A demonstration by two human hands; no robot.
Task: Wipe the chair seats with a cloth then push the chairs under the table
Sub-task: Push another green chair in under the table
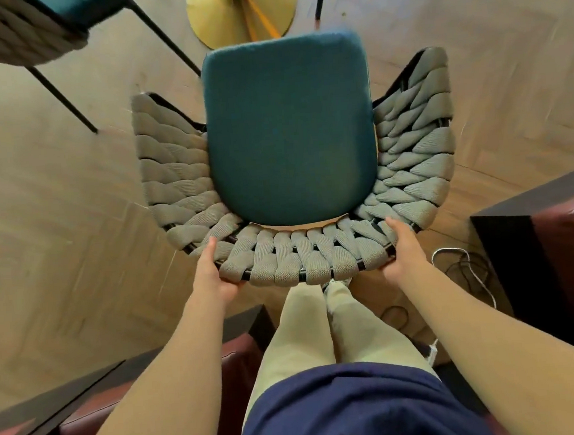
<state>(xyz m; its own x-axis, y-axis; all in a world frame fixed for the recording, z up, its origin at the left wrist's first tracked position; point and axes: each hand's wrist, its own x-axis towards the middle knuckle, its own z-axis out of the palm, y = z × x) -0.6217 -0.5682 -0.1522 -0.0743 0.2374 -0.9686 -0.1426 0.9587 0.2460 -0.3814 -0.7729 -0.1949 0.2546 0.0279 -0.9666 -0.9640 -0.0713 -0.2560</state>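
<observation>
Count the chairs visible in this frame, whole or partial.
2. One chair sits centre, its woven back held by the left hand and the right hand. A second chair is cut off at the top left. Others may lie outside the view.

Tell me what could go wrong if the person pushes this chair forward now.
The chair may strike the brass table base ahead. With the left hand and right hand gripping the woven backrest, an uneven push could turn it toward the neighbouring chair. The cables near the feet might trip the person.
</observation>
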